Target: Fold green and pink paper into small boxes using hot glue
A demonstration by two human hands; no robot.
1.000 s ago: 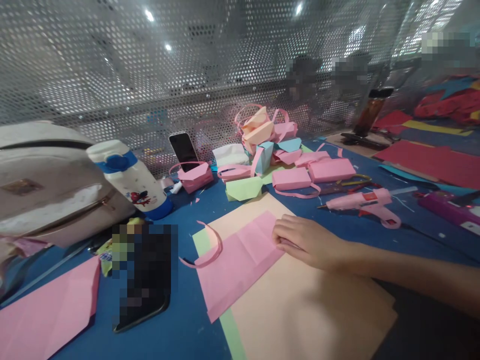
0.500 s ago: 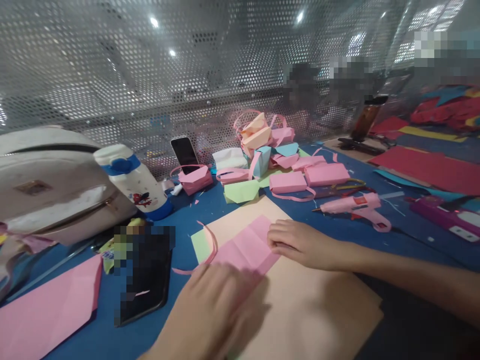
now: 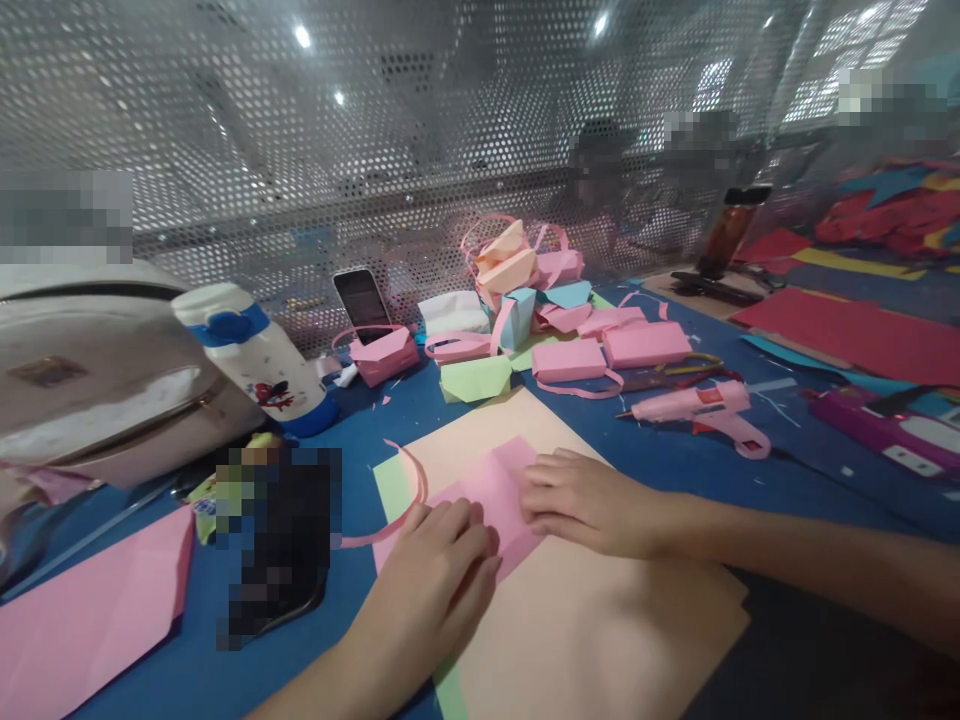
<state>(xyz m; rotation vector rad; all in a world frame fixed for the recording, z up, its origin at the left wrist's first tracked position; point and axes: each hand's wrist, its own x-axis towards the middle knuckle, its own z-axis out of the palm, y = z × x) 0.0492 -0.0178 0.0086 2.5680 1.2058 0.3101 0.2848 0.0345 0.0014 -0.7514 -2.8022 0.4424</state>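
A folded pink paper [image 3: 504, 500] lies on peach sheets [image 3: 600, 620], which cover a green sheet. My left hand [image 3: 435, 575] rests on the pink paper's near left part, its fingers curled onto it. At the paper's right edge, my right hand [image 3: 589, 498] has its fingers bent together on the paper, with the tips partly hidden. A curved pink strip [image 3: 416, 475] lies beyond my left hand. Small folded paper bags in pink [image 3: 568, 360] and green [image 3: 475, 381] stand behind the sheets.
A pink glue gun [image 3: 701, 403] lies at the right, near a purple power strip [image 3: 885, 430]. On the left are a backpack [image 3: 90, 370], a white and blue bottle [image 3: 259, 355], a dark phone [image 3: 289, 550] and pink paper [image 3: 112, 610]. A perforated metal panel [image 3: 262, 120] stands behind.
My left hand has moved up and left across the pink paper, uncovering its near edge. My right hand stays at the paper's right side. The whole view has shifted slightly.
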